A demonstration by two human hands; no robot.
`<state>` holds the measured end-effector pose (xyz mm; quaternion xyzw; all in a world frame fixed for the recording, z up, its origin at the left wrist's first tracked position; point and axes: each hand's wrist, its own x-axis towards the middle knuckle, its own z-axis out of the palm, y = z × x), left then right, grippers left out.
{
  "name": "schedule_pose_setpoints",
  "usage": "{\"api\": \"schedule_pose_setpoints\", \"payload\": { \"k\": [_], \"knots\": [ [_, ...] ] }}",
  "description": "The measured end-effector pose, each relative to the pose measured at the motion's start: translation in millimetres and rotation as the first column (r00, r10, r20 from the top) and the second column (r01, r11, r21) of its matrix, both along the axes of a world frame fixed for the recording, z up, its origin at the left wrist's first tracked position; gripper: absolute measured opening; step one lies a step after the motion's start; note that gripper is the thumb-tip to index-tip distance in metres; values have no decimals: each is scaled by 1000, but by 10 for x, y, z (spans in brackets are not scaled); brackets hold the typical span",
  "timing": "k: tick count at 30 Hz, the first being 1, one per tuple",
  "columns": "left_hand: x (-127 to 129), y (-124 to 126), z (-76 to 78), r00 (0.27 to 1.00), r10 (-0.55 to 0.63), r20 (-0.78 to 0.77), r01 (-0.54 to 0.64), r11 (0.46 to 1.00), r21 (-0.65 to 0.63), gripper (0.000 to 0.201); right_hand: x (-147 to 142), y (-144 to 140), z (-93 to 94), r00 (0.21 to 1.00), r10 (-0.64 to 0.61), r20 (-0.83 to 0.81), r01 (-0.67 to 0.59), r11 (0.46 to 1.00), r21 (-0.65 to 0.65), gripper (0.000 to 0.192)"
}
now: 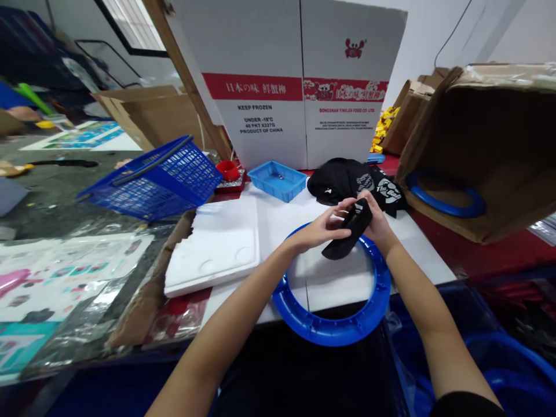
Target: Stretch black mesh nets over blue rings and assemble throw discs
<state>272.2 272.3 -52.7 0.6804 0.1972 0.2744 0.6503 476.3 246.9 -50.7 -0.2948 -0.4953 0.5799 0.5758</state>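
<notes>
Both my forearms reach far, converging mid-scene; left hand point(324, 229) fingers curled, pinching; right hand point(377, 223) cupped, gripping opposite.

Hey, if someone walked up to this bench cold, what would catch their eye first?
Likely the two hands, left hand and right hand, meeting mid-table with a black mesh piece in their grip, right above a big blue ring at the table's near edge. Behind stands a white carton with red bands, and a tipped blue basket to the left.
</notes>
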Motion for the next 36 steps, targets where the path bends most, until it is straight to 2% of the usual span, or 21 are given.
{"api": "schedule_pose_setpoints", "payload": {
  "k": [2, 3, 5, 7, 9, 11, 14, 16, 18, 20, 23, 26, 29, 31, 34, 36],
  "knots": [
    [-11, 12, 16, 1000, -28, -15, 26, 995, -94, 82, -58, 4, 7, 999, -40, -6, 40, 998, 47, 39],
    [-52, 23, 21, 999, 6, -37, -11, 990, -144, 75, -70, 17, 13, 998, -68, -2, 68, 995, 73, 36],
    [-186, 59, 30, 989, 118, -90, -134, 970, -205, 59, -68, 56, 23, 995, -75, 70, 70, 995, 78, 35],
    [-338, 98, 42, 964, 244, -107, -261, 945, -197, 50, -46, 97, 21, 987, -61, 148, 54, 997, 46, 35],
    [-453, 112, 53, 929, 366, -59, -371, 914, -165, 50, -26, 124, 1, 984, 12, 180, -9, 1000, -17, 36],
    [-495, 83, 57, 897, 442, -4, -439, 891, -116, 48, -24, 135, -33, 970, 158, 184, -144, 986, -87, 42],
    [-442, -7, 50, 920, 391, -34, -391, 920, 0, 44, -58, 135, -93, 916, 302, 264, -279, 953, -122, 49],
    [-388, -54, 34, 944, 314, -101, -313, 949, 29, 44, -81, 131, -118, 891, 288, 352, -270, 958, -103, 45],
    [-368, -64, 14, 957, 271, -105, -277, 960, -36, 44, -79, 125, -116, 895, 235, 379, -221, 972, -81, 38],
    [-396, -42, -2, 960, 278, -20, -277, 946, -169, 44, -35, 114, -86, 919, 191, 345, -177, 982, -73, 32],
    [-493, 1, 12, 946, 306, 107, -261, 914, -310, 45, 92, 85, -19, 921, 222, 320, -206, 975, -85, 23],
    [-575, 5, 70, 937, 302, 173, -241, 922, -303, 48, 245, 50, 20, 891, 323, 318, -305, 946, -106, 16],
    [-618, -10, 127, 932, 284, 224, -226, 940, -254, 60, 401, 25, 31, 863, 408, 298, -384, 913, -139, 22],
    [-638, -4, 147, 929, 293, 225, -245, 944, -220, 59, 509, 16, 45, 788, 500, 359, -466, 866, -182, 26],
    [-662, 33, 144, 941, 297, 159, -270, 947, -172, 52, 639, 12, 88, 617, 632, 468, -597, 764, -244, 36],
    [-666, 57, 121, 966, 253, 54, -247, 963, -107, 46, 675, 20, 125, 595, 632, 496, -600, 760, -249, 44]
  ]
}}
